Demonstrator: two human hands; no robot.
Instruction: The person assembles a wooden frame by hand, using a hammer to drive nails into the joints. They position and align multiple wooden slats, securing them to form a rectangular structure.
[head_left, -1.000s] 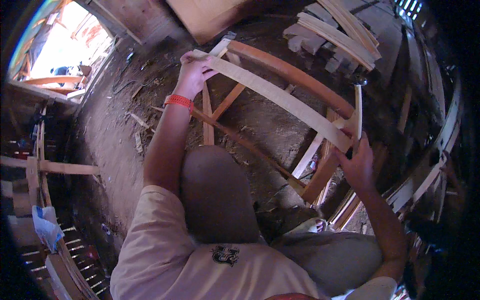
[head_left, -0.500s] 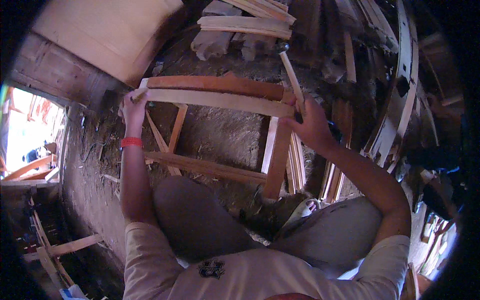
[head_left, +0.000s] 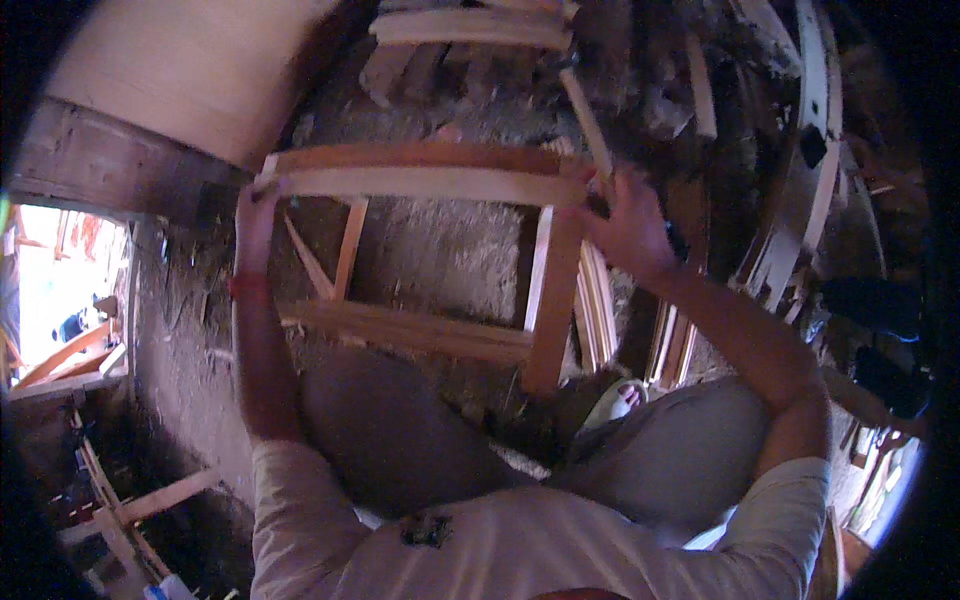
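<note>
A wooden frame [head_left: 545, 340] stands upright on the ground before my knees, its top made of a pale rail [head_left: 430, 184] with a reddish-brown rail [head_left: 400, 156] behind it. My left hand [head_left: 259, 205] is closed round the left end of the pale rail. At the other end, my right hand [head_left: 628, 222] is closed round the wooden handle of a hammer [head_left: 588, 118]. The thumb side of that hand also touches the right end of the rail. The hammer points away from me, its dark head blurred against the background.
Pale boards [head_left: 470, 30] lie stacked at the far side. Thin wood strips [head_left: 595, 310] lie right of the frame, and long planks [head_left: 805, 190] lean at the right. A large wooden panel [head_left: 170, 70] fills the upper left. My sandalled foot [head_left: 615, 400] is near the frame's right leg.
The pale rail's right end has risen slightly, so the rail lies more level. Both hands keep their holds, and the view has shifted a little.
</note>
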